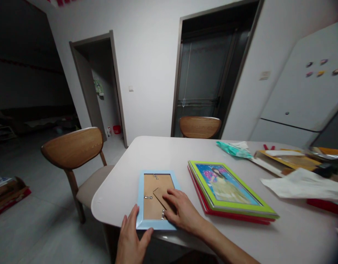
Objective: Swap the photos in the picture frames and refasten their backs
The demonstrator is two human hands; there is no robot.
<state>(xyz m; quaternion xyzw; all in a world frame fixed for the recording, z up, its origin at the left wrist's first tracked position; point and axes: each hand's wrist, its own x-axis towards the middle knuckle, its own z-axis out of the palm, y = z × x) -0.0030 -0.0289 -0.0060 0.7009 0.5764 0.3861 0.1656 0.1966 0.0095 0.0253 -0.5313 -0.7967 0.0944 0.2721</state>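
Observation:
A light blue picture frame (140, 200) lies face down near the table's front edge, its brown backing board (150, 185) showing. Small metal clips (148, 197) sit around the backing, and an angled stand flap (158, 194) lies across its middle. My left hand (132, 234) is at the frame's lower left corner, fingers along the side and thumb at the bottom edge, stretched apart. Over the right half of the backing rests my right hand (182, 212). Its bent fingers are apart on the stand flap, with the thumb close to the bottom clip; part of the flap is hidden beneath.
Right of the blue frame is a stack of picture frames, topped by a green frame (210, 196) with a picture. Farther right lie a teal wrapper (233, 149), white paper (303, 183) and a yellow envelope (292, 159). Wooden chairs (75, 148) stand around the white table (163, 150).

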